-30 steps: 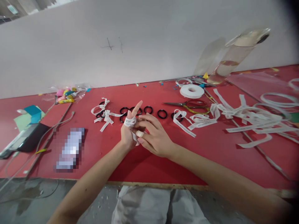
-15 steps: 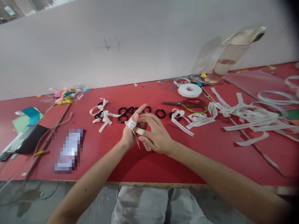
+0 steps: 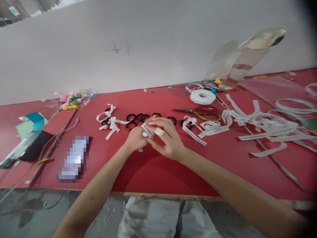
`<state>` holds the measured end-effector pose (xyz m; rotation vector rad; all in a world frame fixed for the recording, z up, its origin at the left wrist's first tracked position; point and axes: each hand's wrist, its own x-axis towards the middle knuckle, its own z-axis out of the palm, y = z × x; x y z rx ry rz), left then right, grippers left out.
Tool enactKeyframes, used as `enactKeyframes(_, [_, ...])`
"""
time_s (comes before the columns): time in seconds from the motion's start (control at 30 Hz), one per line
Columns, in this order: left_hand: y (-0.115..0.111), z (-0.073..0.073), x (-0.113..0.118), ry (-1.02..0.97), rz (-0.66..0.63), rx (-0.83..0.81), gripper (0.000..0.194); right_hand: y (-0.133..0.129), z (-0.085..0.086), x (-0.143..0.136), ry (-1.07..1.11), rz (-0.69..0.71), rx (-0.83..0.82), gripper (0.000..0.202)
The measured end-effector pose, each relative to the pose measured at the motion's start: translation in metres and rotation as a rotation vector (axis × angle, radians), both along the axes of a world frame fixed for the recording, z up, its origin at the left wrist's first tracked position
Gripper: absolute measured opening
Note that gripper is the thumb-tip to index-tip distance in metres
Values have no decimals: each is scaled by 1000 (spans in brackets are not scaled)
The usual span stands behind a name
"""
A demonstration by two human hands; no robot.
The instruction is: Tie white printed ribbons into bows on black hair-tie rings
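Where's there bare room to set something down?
Bare red tabletop: between left hand, right hand and near edge; also behind the black rings, between ribbon bows and white spool. Crowded: the right side, with loose ribbons and scissors.

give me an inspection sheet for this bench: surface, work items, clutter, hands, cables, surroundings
surface: red tabletop, scraps along the back
work items: white ribbon at centre; black rings beyond it; scissors and ribbon spool at back right
clutter: tangled ribbon strips at right; plastic bag of coloured items at back left
hands: left hand and right hand meet at the white ribbon; exact grip hidden
cables: pale cable at left
surroundings: whitish wall behind; bottle at right; grey floor below
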<state>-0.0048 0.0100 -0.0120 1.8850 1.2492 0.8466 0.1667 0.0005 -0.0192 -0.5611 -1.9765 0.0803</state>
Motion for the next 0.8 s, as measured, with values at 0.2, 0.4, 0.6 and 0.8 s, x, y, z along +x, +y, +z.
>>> enactKeyframes(0.2, [-1,-11,3,242,-3,56,12,4,-4,-4,-119,0,27,13])
enactKeyframes(0.4, [0,-6,3,270,-61,58,22,4,-7,-1,-39,52,-124,18])
enactKeyframes(0.6, [-2,5,3,221,-112,-3,32,-8,-6,-8,338,33,-582,27])
enactKeyframes(0.8, [0,7,0,224,-195,-132,28,-10,-2,-7,402,42,-763,29])
